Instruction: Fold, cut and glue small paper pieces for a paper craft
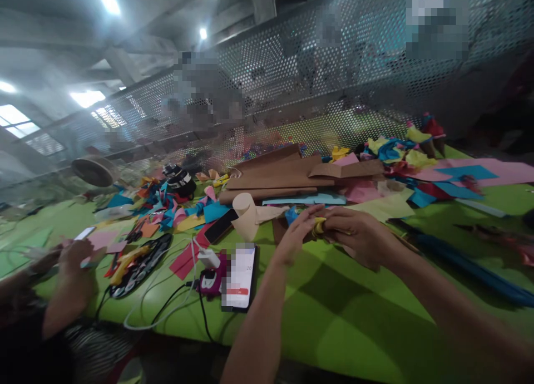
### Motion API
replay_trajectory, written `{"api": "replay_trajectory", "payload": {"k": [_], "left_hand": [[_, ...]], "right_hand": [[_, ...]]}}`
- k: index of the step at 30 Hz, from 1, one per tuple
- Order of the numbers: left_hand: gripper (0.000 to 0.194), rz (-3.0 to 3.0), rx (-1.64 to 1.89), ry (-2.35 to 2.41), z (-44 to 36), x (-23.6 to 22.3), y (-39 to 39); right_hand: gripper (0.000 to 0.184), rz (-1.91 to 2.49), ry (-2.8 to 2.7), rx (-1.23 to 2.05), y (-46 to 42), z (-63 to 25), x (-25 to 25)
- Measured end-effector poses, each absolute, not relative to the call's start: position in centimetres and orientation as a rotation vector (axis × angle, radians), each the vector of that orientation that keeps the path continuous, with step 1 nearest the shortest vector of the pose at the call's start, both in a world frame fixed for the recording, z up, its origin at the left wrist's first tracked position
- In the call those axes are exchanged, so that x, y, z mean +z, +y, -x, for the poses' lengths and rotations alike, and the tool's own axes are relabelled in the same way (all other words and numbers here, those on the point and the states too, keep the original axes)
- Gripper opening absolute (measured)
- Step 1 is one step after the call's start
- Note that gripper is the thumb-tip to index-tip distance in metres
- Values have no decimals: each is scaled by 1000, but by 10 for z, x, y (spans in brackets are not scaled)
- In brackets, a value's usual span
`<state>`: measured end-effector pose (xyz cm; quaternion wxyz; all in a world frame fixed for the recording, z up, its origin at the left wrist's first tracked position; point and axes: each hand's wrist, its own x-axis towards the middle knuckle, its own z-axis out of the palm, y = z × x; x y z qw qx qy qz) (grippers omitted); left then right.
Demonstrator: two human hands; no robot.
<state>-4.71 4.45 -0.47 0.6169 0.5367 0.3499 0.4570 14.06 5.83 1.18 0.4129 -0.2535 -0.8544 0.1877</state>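
Observation:
Above the green tabletop, my left hand [302,227] and my right hand [361,234] are drawn close together. Between them shows a small, crumpled yellow paper piece [319,227]. The fingers of both hands are closed on it, and the fingers cover most of its shape. A bit of blue paper [291,215] shows just behind my left hand. To the left of my left hand stands a cream paper roll [243,204] with a loose, torn end. Flat brown paper sheets [275,175] lie beyond my hands.
A lit phone [241,278], a purple power strip [212,284] and cables lie left of my forearm. A dark blue umbrella-like object [463,259] is at right. Coloured paper scraps [167,206] crowd the back. Another person's hands [75,253] hold a phone at far left.

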Motion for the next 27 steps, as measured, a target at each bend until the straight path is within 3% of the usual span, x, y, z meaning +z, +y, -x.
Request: {"api": "replay_trajectory", "payload": {"k": [4, 18, 27], "left_hand": [[60, -1214, 1025, 690, 53, -5, 47], [49, -1477, 1062, 895, 47, 12, 40], [54, -1596, 1018, 959, 45, 16, 38]], "right_hand": [[16, 675, -2041, 537, 59, -142, 9], [14, 691, -2046, 555, 57, -141, 12], [14, 699, -2060, 488, 58, -140, 10]]}}
